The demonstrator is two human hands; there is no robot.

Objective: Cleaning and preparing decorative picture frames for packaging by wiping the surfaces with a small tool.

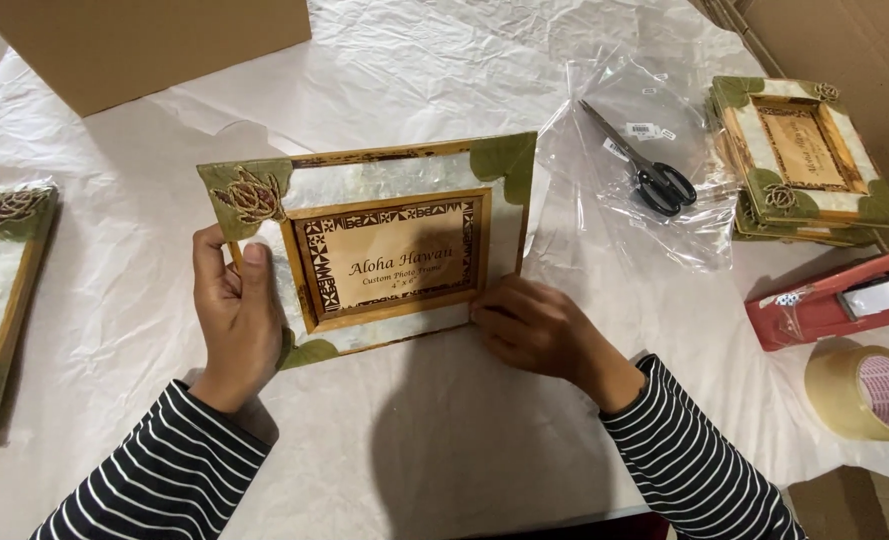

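Holding a photo frame (389, 250) tilted up above the white paper-covered table (464, 440), centre of scene: left hand (236, 320) clamps near-left edge, thumb on front, fingers behind; right hand (539, 328) pinches near-right corner, fingers curled. Best gripped by edges only, kept off shell face and carved flower (252, 195). Scissors (644, 165) on clear plastic sleeve (644, 170) far right, well apart
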